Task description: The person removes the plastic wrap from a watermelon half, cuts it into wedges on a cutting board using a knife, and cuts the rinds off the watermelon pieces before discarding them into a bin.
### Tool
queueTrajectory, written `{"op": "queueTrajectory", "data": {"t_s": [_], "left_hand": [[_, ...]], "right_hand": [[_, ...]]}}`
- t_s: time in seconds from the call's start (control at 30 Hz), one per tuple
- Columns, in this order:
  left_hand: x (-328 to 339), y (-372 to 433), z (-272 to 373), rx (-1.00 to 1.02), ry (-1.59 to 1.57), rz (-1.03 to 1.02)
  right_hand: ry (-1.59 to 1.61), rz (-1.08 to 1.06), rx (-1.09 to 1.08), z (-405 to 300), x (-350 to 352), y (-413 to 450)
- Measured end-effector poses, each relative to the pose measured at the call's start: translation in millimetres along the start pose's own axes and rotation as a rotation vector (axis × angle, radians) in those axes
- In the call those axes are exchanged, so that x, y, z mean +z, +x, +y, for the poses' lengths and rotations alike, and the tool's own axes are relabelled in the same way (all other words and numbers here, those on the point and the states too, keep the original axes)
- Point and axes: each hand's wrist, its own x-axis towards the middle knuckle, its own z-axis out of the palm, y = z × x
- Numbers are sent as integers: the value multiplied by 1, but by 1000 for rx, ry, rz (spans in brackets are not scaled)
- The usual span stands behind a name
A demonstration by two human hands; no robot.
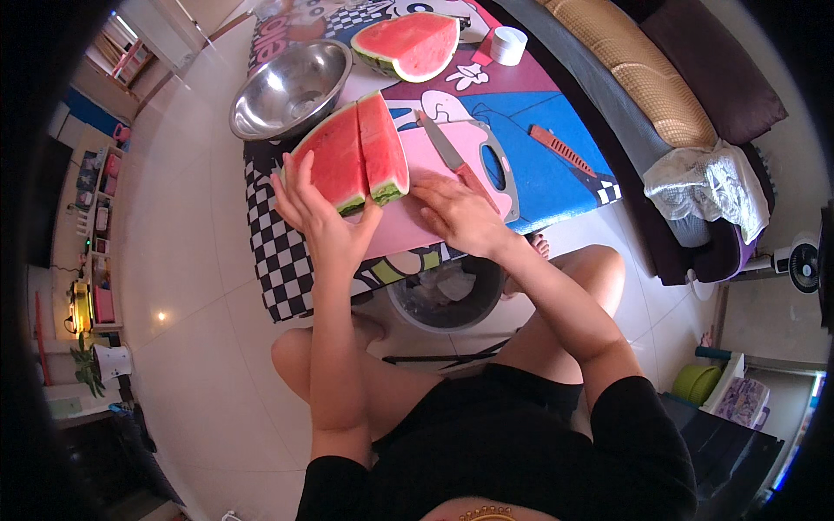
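A large piece of watermelon point(332, 159) lies on a pink cutting board point(407, 225), with a cut separating a narrower slab point(383, 146) on its right side. My left hand point(326, 221) rests against the near left part of the melon, fingers spread over its edge and the thumb at the near rind by the cut. Flat on the board, just right of the slab, is my right hand point(456, 211), holding nothing. A kitchen knife point(449, 153) lies on the board beyond it, its handle beside my right hand.
A steel bowl point(293, 91) stands behind at the left. Farther back lies another watermelon piece point(414, 45), near a white roll point(508, 45). A red slotted blade cover point(561, 151) lies to the right. Below the table edge stands a lined bin point(449, 293).
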Motion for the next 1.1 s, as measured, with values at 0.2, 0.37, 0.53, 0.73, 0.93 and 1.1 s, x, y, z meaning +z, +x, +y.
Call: {"op": "queueTrajectory", "data": {"t_s": [0.2,0.37,0.53,0.73,0.93,1.1], "left_hand": [[-1,-1,0,2,14,-6],[-1,-1,-1,1,21,-9],[1,0,-2,-4,24,14],[2,-1,0,-18,4,9],[1,-1,1,-28,3,18],[1,-1,0,-17,11,23]], "right_hand": [[-84,-34,-145,9,12,5],[86,-228,-197,8,-7,-4],[103,-213,-138,-5,-12,0],[-35,-174,-163,2,8,12],[105,-239,-228,7,-1,7],[268,-278,-204,2,-19,-7]]}}
